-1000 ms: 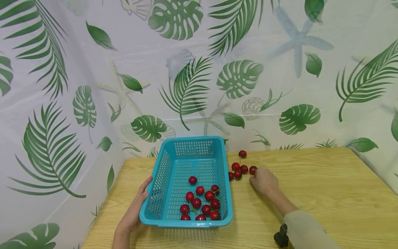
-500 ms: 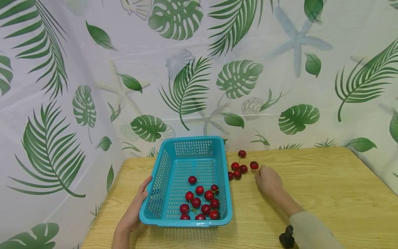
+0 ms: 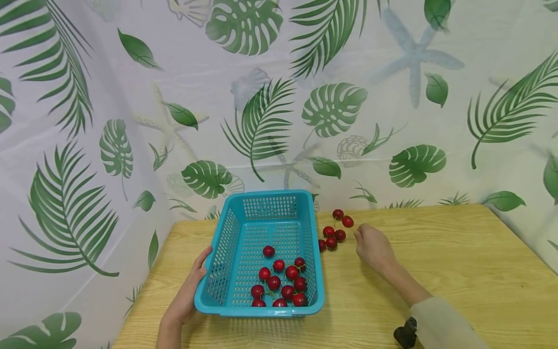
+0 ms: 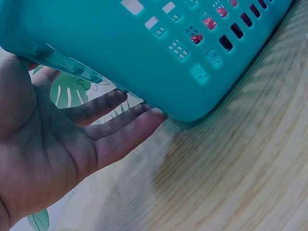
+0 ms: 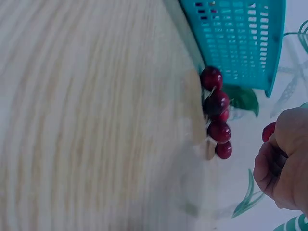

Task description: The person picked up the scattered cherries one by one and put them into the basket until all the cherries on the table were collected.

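A turquoise plastic basket (image 3: pixel 317 271) with lattice walls holds several dark red cherries (image 3: pixel 273 283) in its near right part. Against its left side rests my left hand (image 3: pixel 185 298); in the left wrist view its fingers (image 4: pixel 130 137) reach out fairly straight, tips touching the plastic. To the right of the basket, my right hand (image 3: pixel 376 247) has its fingers curled and pinches a cherry (image 3: pixel 348 221) by its stem. In the right wrist view that cherry (image 5: pixel 268 132) is partly hidden behind the hand.
Several more cherries (image 3: pixel 331 243) lie close together along the basket's right wall. They stand on a light wooden table (image 3: pixel 457 266), whose back edge meets a leaf-patterned wall covering (image 3: pixel 270 72). A small black device (image 3: pixel 405 333) sits at the right sleeve.
The cherry at my right fingertips has moved toward the back of the table and slightly left. My right hand has shifted a little back and right. The left hand and basket stay put.
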A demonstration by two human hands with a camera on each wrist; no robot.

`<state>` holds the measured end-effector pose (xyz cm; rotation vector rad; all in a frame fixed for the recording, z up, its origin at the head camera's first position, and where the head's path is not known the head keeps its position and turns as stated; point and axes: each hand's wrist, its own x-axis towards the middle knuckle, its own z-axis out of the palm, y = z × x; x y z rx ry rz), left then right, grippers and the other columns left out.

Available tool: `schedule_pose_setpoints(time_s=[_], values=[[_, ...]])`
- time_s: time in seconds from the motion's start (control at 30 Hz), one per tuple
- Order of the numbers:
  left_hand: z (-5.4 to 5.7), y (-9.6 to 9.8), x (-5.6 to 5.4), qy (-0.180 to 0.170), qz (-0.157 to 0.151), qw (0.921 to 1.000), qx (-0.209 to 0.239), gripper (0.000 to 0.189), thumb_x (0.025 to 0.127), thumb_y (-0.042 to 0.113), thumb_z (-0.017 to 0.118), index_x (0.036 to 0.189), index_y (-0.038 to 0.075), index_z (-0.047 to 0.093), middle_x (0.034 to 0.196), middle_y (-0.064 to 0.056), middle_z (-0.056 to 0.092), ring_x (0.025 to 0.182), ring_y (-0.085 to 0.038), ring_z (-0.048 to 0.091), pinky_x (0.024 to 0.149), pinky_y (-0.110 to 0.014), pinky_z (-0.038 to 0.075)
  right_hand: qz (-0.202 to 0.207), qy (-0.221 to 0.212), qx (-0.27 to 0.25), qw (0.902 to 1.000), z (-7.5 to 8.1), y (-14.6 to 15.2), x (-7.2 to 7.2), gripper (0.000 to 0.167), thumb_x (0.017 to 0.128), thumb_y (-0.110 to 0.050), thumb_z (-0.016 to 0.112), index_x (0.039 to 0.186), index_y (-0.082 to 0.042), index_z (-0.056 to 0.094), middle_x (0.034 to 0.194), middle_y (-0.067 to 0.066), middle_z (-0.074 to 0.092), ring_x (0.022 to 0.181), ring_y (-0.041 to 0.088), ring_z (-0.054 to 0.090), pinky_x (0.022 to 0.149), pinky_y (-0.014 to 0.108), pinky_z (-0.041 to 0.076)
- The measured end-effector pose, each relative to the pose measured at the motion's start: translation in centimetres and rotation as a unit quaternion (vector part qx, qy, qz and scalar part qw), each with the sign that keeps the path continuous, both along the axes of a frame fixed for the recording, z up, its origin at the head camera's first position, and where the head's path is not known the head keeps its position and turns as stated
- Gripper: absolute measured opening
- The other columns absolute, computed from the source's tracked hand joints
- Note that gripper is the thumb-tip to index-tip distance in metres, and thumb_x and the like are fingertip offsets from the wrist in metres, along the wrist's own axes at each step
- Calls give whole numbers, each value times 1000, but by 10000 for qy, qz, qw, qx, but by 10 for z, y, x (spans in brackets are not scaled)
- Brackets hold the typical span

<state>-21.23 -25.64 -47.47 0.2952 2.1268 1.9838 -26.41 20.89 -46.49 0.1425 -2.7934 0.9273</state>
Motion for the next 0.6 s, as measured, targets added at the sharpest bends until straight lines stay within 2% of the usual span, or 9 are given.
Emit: schedule_pose_setpoints(time_s=[0.23,0.37,0.47,0.6], values=[[0,-1,-1,-67,19,10000,-39,53,109,39,23,159,28,12,164,-20,6,140,-54,24,96,-48,45,225,556,-271,9978,18,-19,12,18,100,-3,51,96,11,62,81,16,65,64,20,56,63,39,51],[1,-1,-1,-70,13,10000,-32,53,109,39,23,159,28,12,164,-19,5,140,-54,23,96,-49,45,362,916,-365,9945,29,-36,20,13,98,1,54,90,7,63,78,12,63,64,19,52,61,35,47],[1,-1,0,-55,4,10000,-17,54,109,40,23,159,27,11,164,-20,5,140,-55,23,96,-50,45,605,1210,-405,9900,37,-49,26,12,96,3,57,84,3,61,70,6,55,62,16,46,58,30,42],[0,-2,0,-34,8,10000,-42,54,108,41,24,160,27,11,164,-20,5,141,-55,23,97,-53,45,1045,1399,-377,9839,44,-64,33,14,95,2,60,81,-1,59,67,0,48,61,12,41,57,26,39]])
